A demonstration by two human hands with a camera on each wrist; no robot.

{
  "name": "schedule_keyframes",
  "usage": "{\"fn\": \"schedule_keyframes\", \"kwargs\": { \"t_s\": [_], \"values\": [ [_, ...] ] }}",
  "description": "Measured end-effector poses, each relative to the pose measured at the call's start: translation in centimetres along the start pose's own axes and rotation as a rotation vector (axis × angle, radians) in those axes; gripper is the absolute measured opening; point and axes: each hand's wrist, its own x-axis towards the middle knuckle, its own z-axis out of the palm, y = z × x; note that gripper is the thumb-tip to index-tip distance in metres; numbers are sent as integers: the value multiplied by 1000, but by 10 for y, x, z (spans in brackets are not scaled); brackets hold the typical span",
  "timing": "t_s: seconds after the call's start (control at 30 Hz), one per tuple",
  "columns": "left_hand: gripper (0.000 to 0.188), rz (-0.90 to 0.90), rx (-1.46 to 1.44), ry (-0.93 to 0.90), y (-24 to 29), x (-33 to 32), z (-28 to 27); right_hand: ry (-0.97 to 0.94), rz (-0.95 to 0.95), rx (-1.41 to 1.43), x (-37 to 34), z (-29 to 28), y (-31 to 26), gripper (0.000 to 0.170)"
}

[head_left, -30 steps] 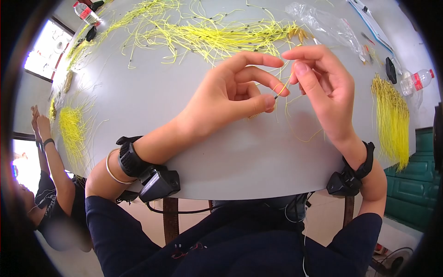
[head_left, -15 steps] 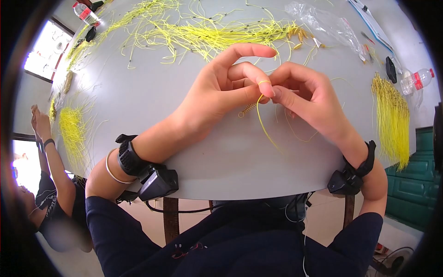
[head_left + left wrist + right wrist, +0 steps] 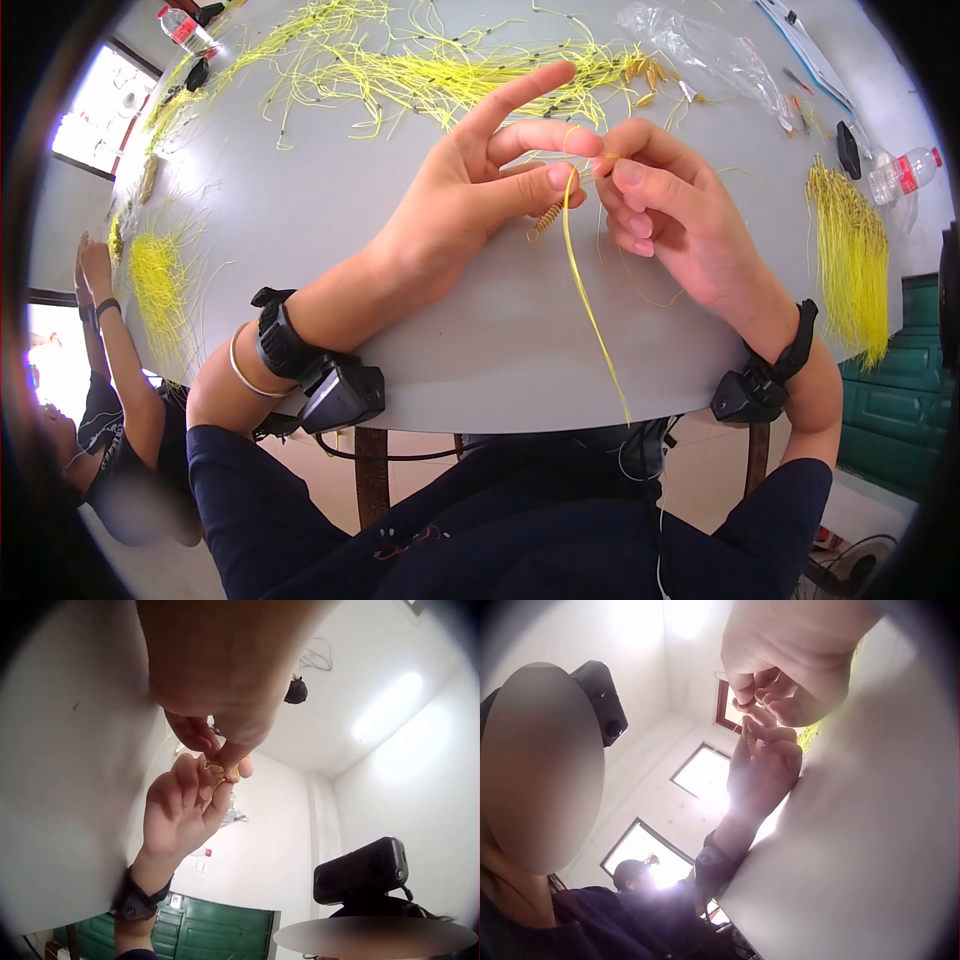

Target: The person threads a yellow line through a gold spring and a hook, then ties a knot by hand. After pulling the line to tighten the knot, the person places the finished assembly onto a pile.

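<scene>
In the head view the left hand (image 3: 455, 205) pinches a yellow cord (image 3: 583, 275) and a small gold coil spring (image 3: 543, 222) between thumb and fingers, its index finger extended. The cord's tail hangs down over the front of the table. Close beside it, the right hand (image 3: 690, 205) pinches a small dark piece on the cord between thumb and index finger. The left wrist view shows the spring (image 3: 214, 766) at the fingertips, above the right hand (image 3: 176, 806). In the right wrist view the spring (image 3: 751, 740) lies along the left hand's fingers (image 3: 769, 750).
Loose yellow cords (image 3: 480, 82) spread across the table's far side, with a plastic bag (image 3: 700, 50) at their right. A cord bundle (image 3: 848, 255) lies at the right edge beside a bottle (image 3: 905, 177); another bundle (image 3: 160, 290) lies left, near another person (image 3: 110, 400).
The left index finger has extended upward. The right hand has moved in to the left fingertips and slightly back right. The spring has come into view, and the cord's tail now hangs downward.
</scene>
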Motion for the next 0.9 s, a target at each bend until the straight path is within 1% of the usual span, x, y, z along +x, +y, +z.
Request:
{"fn": "schedule_keyframes", "kwargs": {
  "t_s": [0.07,0.1,0.13,0.17,0.2,0.23,0.27,0.3,0.33,0.37,0.4,0.47,0.6,0.67,0.7,0.77,0.9],
  "values": [
    [68,-41,-6,-4,3,0,2,0,-3,29,0,-3,-2,14],
    [68,-42,-7,-4,2,0,2,-48,-13,123,1,-7,-3,16],
    [68,-32,4,27,0,1,2,-97,-24,216,2,-11,-5,17],
    [67,-21,15,58,-1,1,3,-96,-24,216,2,-15,-6,17],
    [67,-21,15,57,-1,1,3,-182,-59,254,2,-18,-8,19],
    [68,-29,137,39,-1,1,3,-269,-93,292,2,-19,-10,20],
    [68,-36,259,21,-2,1,3,-269,-94,292,1,-17,-12,20],
    [68,-37,260,21,-3,1,3,-221,-160,281,-1,-13,-17,15],
    [70,-29,344,-37,-7,0,4,-173,-226,270,-3,-10,-22,11],
    [71,-22,426,-95,-8,-1,4,-193,-265,243,-4,-13,-27,11],
    [71,-23,424,-95,-8,-2,5,-192,-264,243,-5,-14,-30,11],
    [74,-49,433,-135,-6,-2,7,-105,-351,143,-6,-15,-35,10],
    [76,-82,390,-180,-4,-3,8,-29,-363,91,-3,-16,-28,11],
    [77,-75,357,-140,-5,-4,9,-66,-317,150,0,-21,-24,12],
    [77,-74,358,-140,-5,-4,8,-67,-318,150,1,-25,-23,12],
    [77,-73,333,-134,-5,-3,8,-35,-328,204,2,-32,-24,18],
    [74,-88,347,-103,-1,-2,10,-22,-355,221,2,-33,-26,17]
  ]
}}
